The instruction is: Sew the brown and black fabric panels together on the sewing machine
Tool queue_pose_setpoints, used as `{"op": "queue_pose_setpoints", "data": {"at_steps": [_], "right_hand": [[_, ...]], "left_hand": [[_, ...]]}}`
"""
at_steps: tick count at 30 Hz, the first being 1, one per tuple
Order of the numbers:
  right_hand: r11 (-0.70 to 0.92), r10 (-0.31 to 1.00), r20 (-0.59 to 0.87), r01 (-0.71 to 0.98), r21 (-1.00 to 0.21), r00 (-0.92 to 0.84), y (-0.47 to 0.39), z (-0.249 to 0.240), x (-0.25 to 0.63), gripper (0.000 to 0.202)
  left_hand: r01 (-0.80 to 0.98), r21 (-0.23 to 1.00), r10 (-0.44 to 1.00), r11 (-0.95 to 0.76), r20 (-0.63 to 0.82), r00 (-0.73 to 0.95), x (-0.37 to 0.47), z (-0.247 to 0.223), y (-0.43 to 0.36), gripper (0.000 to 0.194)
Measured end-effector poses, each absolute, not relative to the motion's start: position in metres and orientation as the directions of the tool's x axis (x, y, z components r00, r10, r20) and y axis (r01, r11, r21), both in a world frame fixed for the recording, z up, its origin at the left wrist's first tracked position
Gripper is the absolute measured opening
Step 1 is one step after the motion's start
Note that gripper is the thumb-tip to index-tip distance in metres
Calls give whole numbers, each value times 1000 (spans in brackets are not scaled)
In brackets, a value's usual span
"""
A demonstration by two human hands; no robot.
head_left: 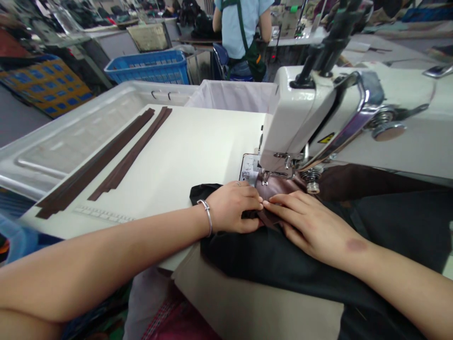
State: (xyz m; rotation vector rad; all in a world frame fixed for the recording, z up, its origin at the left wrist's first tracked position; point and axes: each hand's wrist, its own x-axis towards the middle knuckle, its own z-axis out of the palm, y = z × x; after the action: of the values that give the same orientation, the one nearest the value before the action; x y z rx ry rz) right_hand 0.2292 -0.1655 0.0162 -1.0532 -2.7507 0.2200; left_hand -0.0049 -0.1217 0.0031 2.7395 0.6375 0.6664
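— Left?
— Strips (97, 163) on the table (198, 151), beyond my left hand (235, 205).
— Ahead?
— The sewing machine (295, 111), before my right hand (313, 222); cloth (269, 264) lies under both.
— Farther back?
— A basket (152, 73), behind the bin (53, 160).

Forearms (123, 248): bare | left wrist (216, 218): silver bangle (208, 217) | left fingers (252, 192): thin ring (238, 183)

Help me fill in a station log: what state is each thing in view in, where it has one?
Left hand: fingers curled at the brown cloth
Right hand: fingers extended, resting on cloth
Brown cloth: partly hidden beneath the sewing machine
Black cloth: rumpled, beneath the hands
Sewing machine: running or stopped, cannot tell
Bracelet: being worn
Brown strips: lying in two groups
Blue basket: upright, open-topped
Co-worker: seated
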Motion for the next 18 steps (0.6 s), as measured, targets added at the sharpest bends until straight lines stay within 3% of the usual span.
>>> {"op": "queue_pose_setpoints", "data": {"at_steps": [5,8,12,14,18], "right_hand": [[731,678,103,653,-198,-728,-153,16,233,50],[736,675,100,656,-167,-731,-151,22,229,49],[708,706,51,705,-31,-707,-158,35,209,36],[679,733,10,733,45,-680,-163,41,195,28],[617,783,-13,774,142,-622,-171,44,175,21]], "left_hand": [[352,343,462,-871,331,823,-5,4,-100,24],[338,374,445,-864,248,861,-13,35,-106,28],[410,370,511,-834,233,828,-19,81,-168,23],[356,270,406,-895,160,900,-13,80,-206,31],[501,-21,493,-865,153,856,7,43,-242,48]]}}
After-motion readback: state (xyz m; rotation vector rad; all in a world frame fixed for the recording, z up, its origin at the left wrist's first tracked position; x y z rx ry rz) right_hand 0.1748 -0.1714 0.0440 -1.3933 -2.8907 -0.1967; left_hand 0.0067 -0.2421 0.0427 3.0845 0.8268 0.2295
